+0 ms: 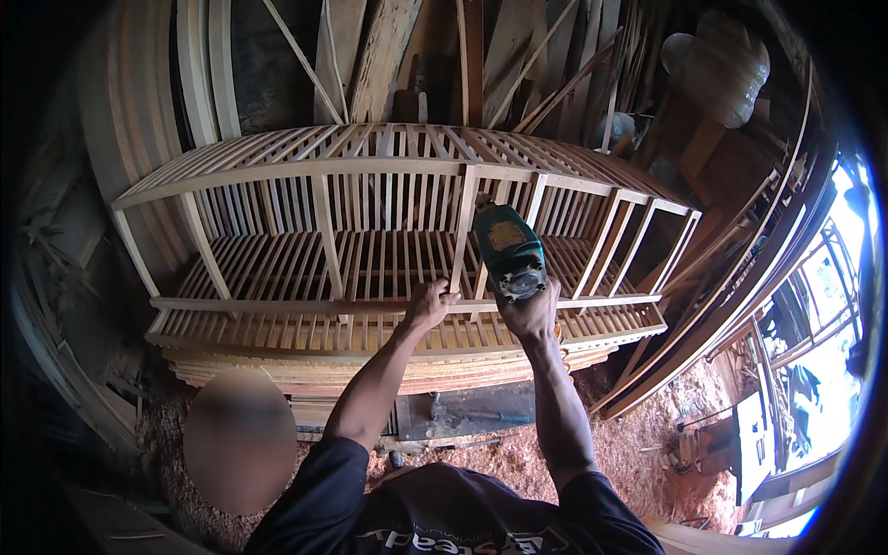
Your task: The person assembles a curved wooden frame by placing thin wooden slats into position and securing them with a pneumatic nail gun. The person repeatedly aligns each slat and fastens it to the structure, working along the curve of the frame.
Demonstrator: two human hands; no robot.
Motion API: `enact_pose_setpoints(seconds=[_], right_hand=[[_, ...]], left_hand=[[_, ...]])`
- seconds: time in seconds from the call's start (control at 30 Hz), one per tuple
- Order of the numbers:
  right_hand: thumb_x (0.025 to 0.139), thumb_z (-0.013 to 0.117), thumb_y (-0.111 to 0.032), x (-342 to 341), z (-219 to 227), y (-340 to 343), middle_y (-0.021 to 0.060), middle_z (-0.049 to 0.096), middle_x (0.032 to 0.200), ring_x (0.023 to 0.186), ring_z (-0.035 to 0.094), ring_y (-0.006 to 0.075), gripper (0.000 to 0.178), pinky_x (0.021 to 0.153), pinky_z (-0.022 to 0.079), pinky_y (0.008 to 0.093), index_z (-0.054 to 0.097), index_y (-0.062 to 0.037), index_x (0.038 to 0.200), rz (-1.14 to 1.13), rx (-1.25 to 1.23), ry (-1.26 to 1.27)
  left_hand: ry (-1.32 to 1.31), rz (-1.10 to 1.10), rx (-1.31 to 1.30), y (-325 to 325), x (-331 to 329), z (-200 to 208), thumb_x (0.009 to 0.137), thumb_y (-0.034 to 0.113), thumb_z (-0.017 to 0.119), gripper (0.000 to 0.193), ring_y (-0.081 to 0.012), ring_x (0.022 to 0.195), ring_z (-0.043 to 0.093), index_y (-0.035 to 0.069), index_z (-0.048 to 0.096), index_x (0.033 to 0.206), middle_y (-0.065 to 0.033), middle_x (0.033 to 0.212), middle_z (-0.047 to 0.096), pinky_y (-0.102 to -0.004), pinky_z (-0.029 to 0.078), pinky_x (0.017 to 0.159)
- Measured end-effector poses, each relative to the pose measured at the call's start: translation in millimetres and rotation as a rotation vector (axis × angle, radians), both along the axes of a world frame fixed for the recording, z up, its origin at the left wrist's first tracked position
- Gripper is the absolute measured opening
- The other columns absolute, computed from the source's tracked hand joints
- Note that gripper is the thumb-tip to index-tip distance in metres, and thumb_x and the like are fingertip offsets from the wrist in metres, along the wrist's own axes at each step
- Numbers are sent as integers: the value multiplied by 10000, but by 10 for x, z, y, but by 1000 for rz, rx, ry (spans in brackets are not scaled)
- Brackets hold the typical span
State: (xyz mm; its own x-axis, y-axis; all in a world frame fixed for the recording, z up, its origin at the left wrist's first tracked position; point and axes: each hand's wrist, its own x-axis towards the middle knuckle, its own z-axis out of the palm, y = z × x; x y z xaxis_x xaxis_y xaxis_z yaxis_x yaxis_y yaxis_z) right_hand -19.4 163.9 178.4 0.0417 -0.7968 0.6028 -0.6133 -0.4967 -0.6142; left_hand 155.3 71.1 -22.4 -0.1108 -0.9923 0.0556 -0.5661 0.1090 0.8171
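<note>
A long slatted wooden frame [398, 167], with upright posts and rows of thin slats, lies across the view in front of me. My left hand [430, 303] is closed around the frame's near rail, at the foot of a middle post [464, 231]. In my right hand [532, 310] is a green nail gun [509, 245] with a yellow label and a bolted dark cap. Its nose points away from me, close to the right side of that post. Whether the nose touches wood, I cannot tell. The tool's body hides its handle.
Beneath the frame is a stack of boards [370, 376]. Planks [388, 55] lean along the back, and long curved strips [740, 314] stand at the right. Wood shavings [638, 435] cover the ground. A blurred round patch [239, 442] covers something at the lower left.
</note>
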Motion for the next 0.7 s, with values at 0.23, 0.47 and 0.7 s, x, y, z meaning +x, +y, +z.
enact_pose_setpoints(seconds=[0.23,0.47,0.7], right_hand=[[698,718,-153,84,170,-173,201,671,705,671,692,316,222,641,535,388,641,52,739,-33,32,-88],[715,729,-175,143,187,-342,217,681,782,727,692,305,299,682,536,391,645,82,843,-23,-2,-132],[732,717,-179,165,195,-347,206,678,756,717,693,282,281,674,532,383,645,72,836,-10,20,-110]], left_hand=[[-68,72,-351,33,-39,-43,890,372,666,472,-305,749,690,-52,622,1093,-255,966,688,-410,568,648],[-39,114,-351,12,-48,-82,877,353,684,465,-320,701,685,-60,631,1084,-245,776,679,-416,547,658],[2,140,-428,-101,-94,-354,873,355,687,485,-333,743,690,-65,623,1106,-247,818,686,-420,553,683]])
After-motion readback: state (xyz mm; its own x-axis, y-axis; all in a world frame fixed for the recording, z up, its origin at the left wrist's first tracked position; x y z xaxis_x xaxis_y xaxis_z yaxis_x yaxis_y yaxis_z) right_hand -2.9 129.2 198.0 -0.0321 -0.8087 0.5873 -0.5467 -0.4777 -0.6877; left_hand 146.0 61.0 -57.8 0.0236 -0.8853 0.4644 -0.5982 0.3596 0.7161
